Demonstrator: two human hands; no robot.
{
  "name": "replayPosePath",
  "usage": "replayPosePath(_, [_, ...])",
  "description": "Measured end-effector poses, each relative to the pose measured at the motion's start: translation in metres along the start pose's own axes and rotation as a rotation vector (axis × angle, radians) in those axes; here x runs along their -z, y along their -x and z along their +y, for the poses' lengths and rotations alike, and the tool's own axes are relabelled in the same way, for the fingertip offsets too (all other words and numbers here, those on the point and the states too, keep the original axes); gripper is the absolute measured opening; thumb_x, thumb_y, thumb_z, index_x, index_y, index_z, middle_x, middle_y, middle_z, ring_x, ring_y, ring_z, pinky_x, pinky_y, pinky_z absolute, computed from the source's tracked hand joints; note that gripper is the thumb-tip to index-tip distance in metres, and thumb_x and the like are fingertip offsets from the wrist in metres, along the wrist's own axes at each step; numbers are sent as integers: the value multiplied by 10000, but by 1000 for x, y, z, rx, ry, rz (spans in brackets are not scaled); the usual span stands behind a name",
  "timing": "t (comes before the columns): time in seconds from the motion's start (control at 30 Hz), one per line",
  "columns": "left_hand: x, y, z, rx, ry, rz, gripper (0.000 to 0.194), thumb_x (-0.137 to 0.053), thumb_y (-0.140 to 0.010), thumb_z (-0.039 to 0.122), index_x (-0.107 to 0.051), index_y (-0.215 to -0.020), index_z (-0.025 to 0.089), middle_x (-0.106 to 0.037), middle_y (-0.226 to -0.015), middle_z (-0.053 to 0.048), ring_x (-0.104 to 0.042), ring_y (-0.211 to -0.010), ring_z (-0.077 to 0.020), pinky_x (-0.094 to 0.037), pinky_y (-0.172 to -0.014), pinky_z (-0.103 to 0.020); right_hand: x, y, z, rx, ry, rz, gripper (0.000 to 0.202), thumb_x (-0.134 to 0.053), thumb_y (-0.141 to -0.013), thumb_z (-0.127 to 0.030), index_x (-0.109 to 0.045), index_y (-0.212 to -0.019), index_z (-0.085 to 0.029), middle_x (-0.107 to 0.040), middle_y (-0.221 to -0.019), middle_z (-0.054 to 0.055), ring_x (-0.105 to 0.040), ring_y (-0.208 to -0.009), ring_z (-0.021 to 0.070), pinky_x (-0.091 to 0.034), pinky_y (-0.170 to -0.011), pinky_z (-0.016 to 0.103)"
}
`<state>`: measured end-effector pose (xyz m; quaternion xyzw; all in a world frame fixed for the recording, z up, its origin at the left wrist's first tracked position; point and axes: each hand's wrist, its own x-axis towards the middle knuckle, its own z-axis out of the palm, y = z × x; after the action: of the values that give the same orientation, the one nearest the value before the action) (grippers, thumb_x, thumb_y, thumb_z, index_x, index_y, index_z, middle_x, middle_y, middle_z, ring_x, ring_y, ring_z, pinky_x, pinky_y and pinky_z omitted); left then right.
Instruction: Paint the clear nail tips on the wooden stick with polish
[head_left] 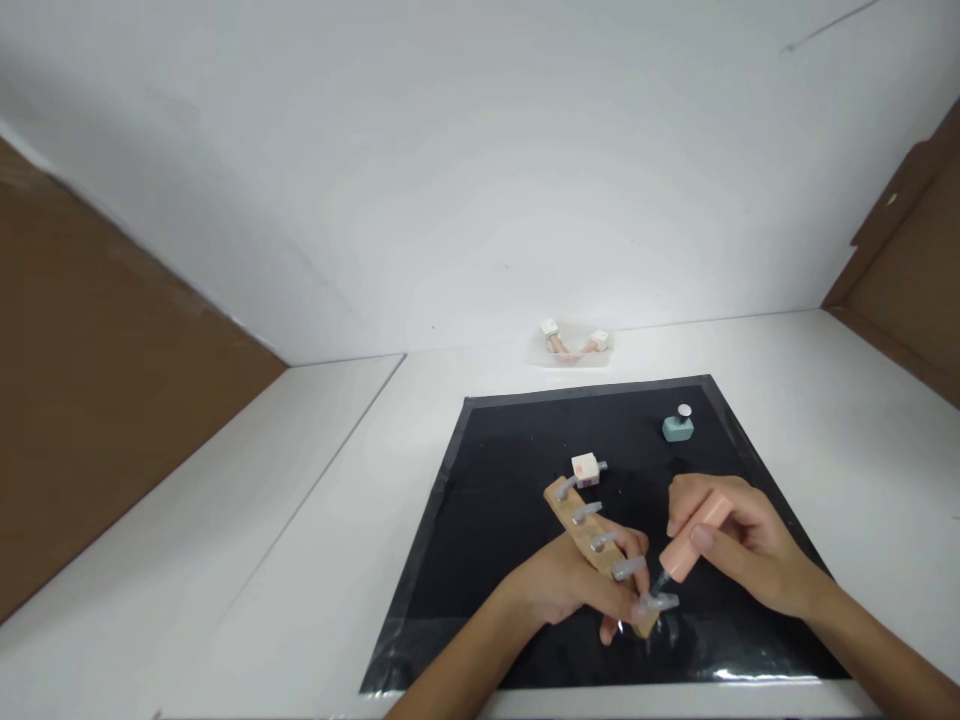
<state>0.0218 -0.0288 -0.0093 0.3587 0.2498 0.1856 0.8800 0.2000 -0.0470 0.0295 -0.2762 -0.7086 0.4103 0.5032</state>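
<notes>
My left hand (577, 585) is closed around the near end of a slim wooden nail tip stand (570, 515), which lies slantwise over the black mat. Several greyish false nail tips (628, 568) stick out along the stand. My right hand (750, 545) grips a nail polish brush by its peach-coloured cap (694, 535). The dark brush end points down at the nearest tip (660, 602), and seems to touch it. Beyond the stand lies a white polish bottle (586, 470) on its side, its neck uncapped to the right.
A small teal bottle with a silver ball-like top (678, 428) stands at the mat's far right. Behind the black mat (510, 440), a clear tray (574, 358) holds white-and-peach bottles against the white wall. Brown panels (112, 390) flank the white table.
</notes>
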Motion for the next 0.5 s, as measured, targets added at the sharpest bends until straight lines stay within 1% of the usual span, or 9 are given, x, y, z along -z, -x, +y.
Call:
replayPosePath(0.17, [0, 0, -1, 2, -25, 15, 242, -828, -410, 162, -636, -536, 88, -578, -518, 35, -518, -362, -44, -441, -283, -111, 2, 2, 3, -28, -21, -30, 251, -498, -905, -321, -575, -718, -173, -556, -568, 1, -477, -484, 107, -354, -438, 224])
replayPosePath(0.37, [2, 3, -1, -7, -41, 7, 231, -826, -434, 179, -639, -535, 91, -562, -498, 39, -507, -354, -40, -430, -278, -109, 2, 4, 8, -7, -89, 32, 282, -512, -906, -281, -541, -643, -182, -580, -556, -1, -491, -501, 110, -374, -470, 234])
replayPosePath(0.5, [2, 3, 1, -2, -56, 7, 250, -840, -432, 200, -638, -535, 94, -547, -502, 48, -498, -347, -33, -425, -283, -111, 1, 2, 4, -10, -71, 46, 271, -502, -909, -326, -564, -690, -179, -572, -547, 3, -491, -483, 116, -376, -455, 242])
